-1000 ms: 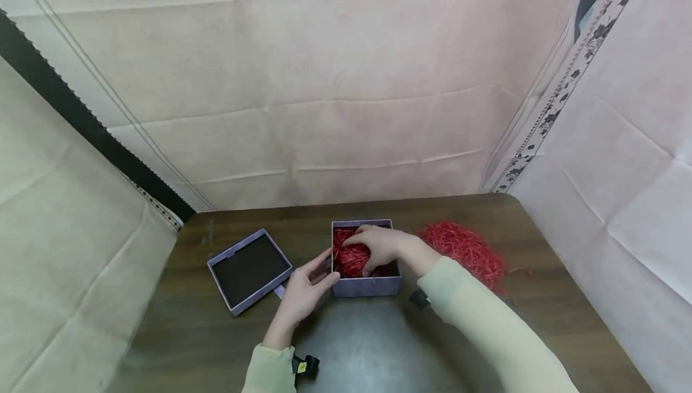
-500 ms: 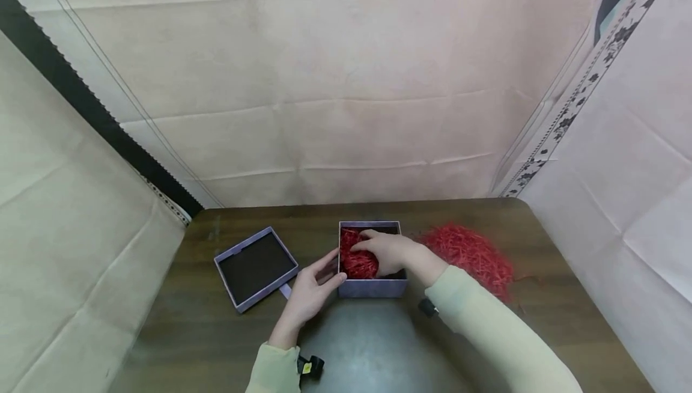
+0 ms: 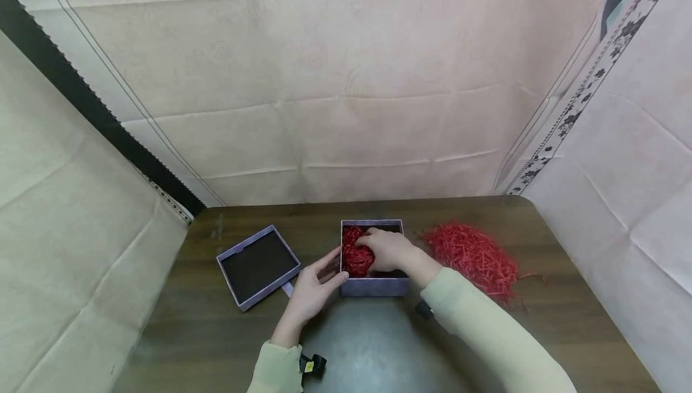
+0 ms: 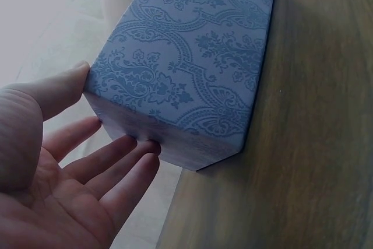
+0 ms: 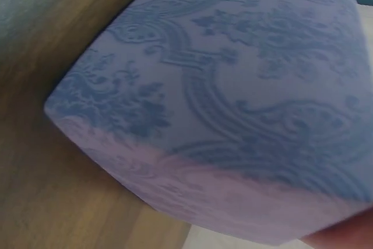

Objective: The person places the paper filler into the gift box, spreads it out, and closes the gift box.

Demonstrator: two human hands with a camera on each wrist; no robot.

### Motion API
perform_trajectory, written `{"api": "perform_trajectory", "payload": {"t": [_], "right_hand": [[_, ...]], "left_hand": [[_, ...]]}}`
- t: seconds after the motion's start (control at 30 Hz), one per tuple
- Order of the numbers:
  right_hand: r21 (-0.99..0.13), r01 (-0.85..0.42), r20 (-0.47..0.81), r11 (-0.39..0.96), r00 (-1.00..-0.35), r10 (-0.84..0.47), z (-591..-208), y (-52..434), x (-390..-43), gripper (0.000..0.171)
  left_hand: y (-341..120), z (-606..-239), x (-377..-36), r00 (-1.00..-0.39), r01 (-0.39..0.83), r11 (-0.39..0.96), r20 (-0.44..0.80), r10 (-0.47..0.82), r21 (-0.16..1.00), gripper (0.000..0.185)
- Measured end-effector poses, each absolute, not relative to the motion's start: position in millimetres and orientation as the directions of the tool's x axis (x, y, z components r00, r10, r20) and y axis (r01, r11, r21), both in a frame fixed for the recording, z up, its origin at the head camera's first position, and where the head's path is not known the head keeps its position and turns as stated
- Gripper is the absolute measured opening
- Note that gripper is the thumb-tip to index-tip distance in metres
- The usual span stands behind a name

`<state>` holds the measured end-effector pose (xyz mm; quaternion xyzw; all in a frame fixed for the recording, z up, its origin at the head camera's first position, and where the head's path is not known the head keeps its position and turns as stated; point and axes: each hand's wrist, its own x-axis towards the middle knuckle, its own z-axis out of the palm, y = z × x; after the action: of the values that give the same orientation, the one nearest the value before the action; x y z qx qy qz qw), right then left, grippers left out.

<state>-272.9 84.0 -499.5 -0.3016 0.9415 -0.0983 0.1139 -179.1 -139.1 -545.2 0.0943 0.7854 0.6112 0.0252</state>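
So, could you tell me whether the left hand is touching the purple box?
Touching. In the left wrist view, the left hand lies open, its thumb and fingertips against the corner of the purple box.

Head view: high, looking forward and down over dark wooden table (image 3: 216, 345). Both wrist views: very close, low, facing patterned lilac cardboard box (image 4: 192, 68). Box (image 3: 373, 286) shared by all three.

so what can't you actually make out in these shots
- Head view: the box floor and whatever the right hand fingers do in the red paper shreds; the hand covers them.
- Right wrist view: only the box's blurred patterned wall; the hand itself is out of frame.
- Left wrist view: the left hand is cut off by the frame edge, and the box's inside is unseen.
- Lid: too small for detail.
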Motion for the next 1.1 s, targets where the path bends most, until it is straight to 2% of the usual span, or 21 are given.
{"api": "perform_trajectory", "payload": {"t": [0.23,0.37,0.5,0.73,0.9,1.1], "right_hand": [[-0.338,-0.563,-0.164,0.754,-0.754,-0.636,-482,95,-270,0.073],[-0.427,-0.543,-0.146,0.723,-0.747,-0.648,-470,106,-266,0.075],[-0.506,-0.516,-0.106,0.691,-0.758,-0.644,-463,119,-264,0.073],[-0.56,-0.552,-0.014,0.618,-0.739,-0.673,-456,134,-265,0.061],[-0.61,-0.525,0.039,0.594,-0.768,-0.639,-455,146,-266,0.059],[-0.614,-0.503,0.079,0.608,-0.806,-0.587,-457,158,-268,0.061]], "left_hand": [[-140,-544,-177,-0.98,0.122,0.235,0.079,0.181,0.964,0.06],[-140,-545,-176,-0.981,0.123,0.245,0.08,0.179,0.962,0.06],[-139,-543,-175,-0.98,0.131,0.261,0.085,0.182,0.956,0.06],[-137,-540,-178,-0.975,0.175,0.269,0.128,0.183,0.947,0.058],[-137,-539,-178,-0.973,0.188,0.276,0.139,0.187,0.943,0.057],[-138,-541,-176,-0.967,0.205,0.295,0.147,0.206,0.933,0.056]]}}
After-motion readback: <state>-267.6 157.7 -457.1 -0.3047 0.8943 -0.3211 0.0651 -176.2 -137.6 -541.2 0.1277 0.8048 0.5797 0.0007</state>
